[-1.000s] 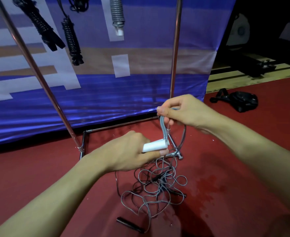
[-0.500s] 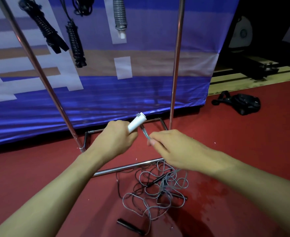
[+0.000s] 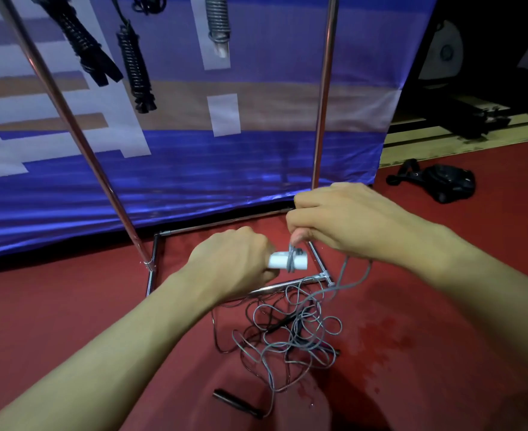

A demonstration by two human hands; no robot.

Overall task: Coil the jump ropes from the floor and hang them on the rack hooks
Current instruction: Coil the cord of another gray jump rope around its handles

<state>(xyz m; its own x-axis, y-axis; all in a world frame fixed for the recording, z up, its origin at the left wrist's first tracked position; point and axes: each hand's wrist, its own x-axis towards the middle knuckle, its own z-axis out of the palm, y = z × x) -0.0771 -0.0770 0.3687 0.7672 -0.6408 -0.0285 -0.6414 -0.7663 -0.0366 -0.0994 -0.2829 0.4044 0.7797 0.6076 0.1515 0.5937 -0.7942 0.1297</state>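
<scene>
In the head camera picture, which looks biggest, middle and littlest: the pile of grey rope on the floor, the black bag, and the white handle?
1. Pile of grey rope, clearly the largest.
2. Black bag; it lies farther away, so it may really be bigger than it looks.
3. White handle, partly hidden in the left hand.

The handle (image 3: 287, 261) in my left hand (image 3: 230, 262) looks like smooth white plastic — matt. The grey rope (image 3: 290, 334) has a slick, rubbery-looking coat. The rack (image 3: 323, 98) is polished metal tubing, shiny. Behind it the banner (image 3: 225, 169) — glossy, faintly ribbed sheet. The red floor (image 3: 443, 321) looks matt.
</scene>
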